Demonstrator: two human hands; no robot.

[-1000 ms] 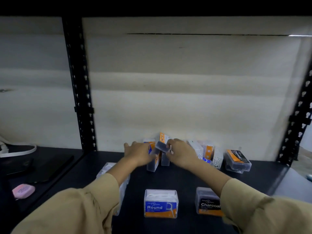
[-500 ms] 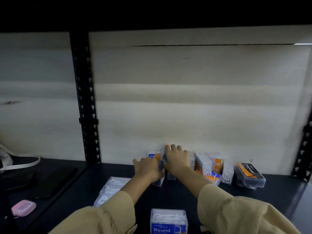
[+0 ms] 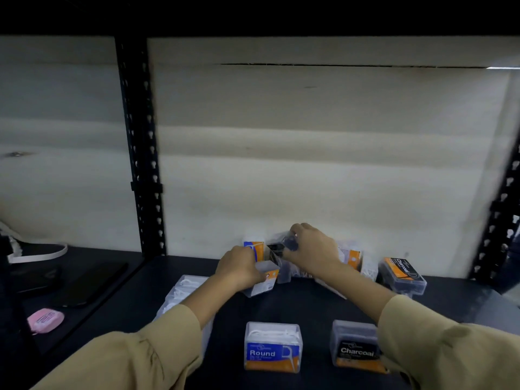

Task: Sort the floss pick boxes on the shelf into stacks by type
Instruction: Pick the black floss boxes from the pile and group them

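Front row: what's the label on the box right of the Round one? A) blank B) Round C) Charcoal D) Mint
C: the front box to the right of the Round box shows "Charcoal" on its black label.

Dim view into a shelf bay. Light falls evenly on the pale back panel [image 3: 309, 164], the brightest area, with a thin glare streak [image 3: 502, 68] at its upper right; the top band is black and the shelf [image 3: 306, 308] darkens toward the left. Motion blur smears the left hand [image 3: 239, 267], the right hand [image 3: 312, 246], and the clear box [image 3: 263, 280] and dark box [image 3: 289, 243] they grip. The near Round box [image 3: 272, 347] label reads sharply. Wide-angle distortion bends the right upright [image 3: 506, 198]
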